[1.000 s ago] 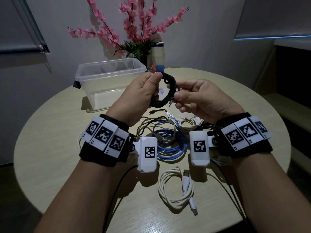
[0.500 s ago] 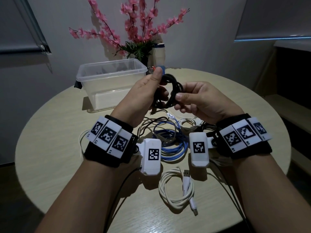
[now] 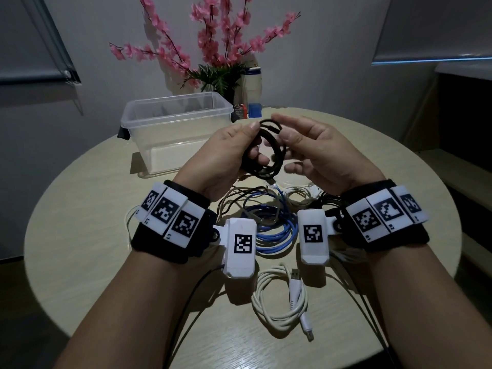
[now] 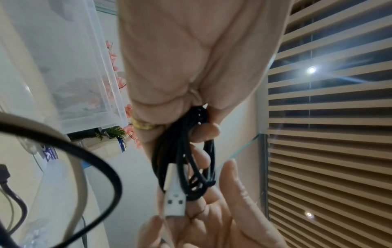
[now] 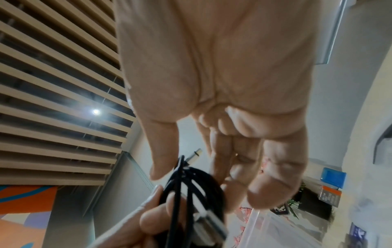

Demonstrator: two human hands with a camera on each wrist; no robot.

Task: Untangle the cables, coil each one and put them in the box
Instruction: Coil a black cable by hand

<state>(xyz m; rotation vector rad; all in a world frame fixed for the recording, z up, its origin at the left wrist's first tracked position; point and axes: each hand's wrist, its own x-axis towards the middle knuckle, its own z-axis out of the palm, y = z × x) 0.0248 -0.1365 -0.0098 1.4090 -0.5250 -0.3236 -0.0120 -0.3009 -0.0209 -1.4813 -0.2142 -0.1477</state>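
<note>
A black cable (image 3: 266, 173) wound into a small coil hangs in the air above the round table (image 3: 93, 235). My left hand (image 3: 251, 141) grips it, thumb on top and fingers through the loops. In the left wrist view the black coil (image 4: 182, 151) shows a silver USB plug (image 4: 174, 201) lying along it. My right hand (image 3: 290, 145) is beside the coil with its fingers spread and straight, thumb close to the loops. The right wrist view shows the coil (image 5: 184, 184) and a small plug (image 5: 194, 155) sticking out. The clear plastic box (image 3: 178, 121) stands just behind my left hand.
Under my wrists lies a tangle of cables: a blue cable (image 3: 277, 233), thin dark and beige ones (image 3: 239, 198), and a white one (image 3: 298, 195). A coiled white USB cable (image 3: 279, 302) lies nearer me. Pink flowers (image 3: 218, 83) and a bottle (image 3: 253, 86) stand at the table's back.
My right hand has let go of the black coil and spread its fingers. The left hand keeps its grip and has turned the coil a little.
</note>
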